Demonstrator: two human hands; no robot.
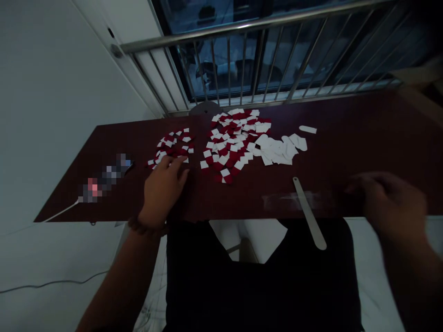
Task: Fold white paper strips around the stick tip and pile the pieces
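Watching from above, we had your left hand down on the dark red tabletop, its fingers spread over the near end of a smaller cluster of red-and-white paper squares. That grip was apart, flat and open, clamped on nothing, with a beaded bracelet around the wrist. Your right hand was a blur out toward the right, just past the front edge of the tabletop, and you could not tell from that smear whether its grip was apart or together.

Right of the cluster, at mid-tabletop toward the back edge, sat a much bigger heap of red-and-white squares, with white paper scraps touching its right side. A lone white strip lay just beyond those scraps. Nearer you, a long pale round-ended strip crossed the front edge and overhung it, beside a blurred translucent film.

Toward the left end of the tabletop lay a pixelated object with a white cable running off the edge. A steel railing ran across a dark window behind the back edge.
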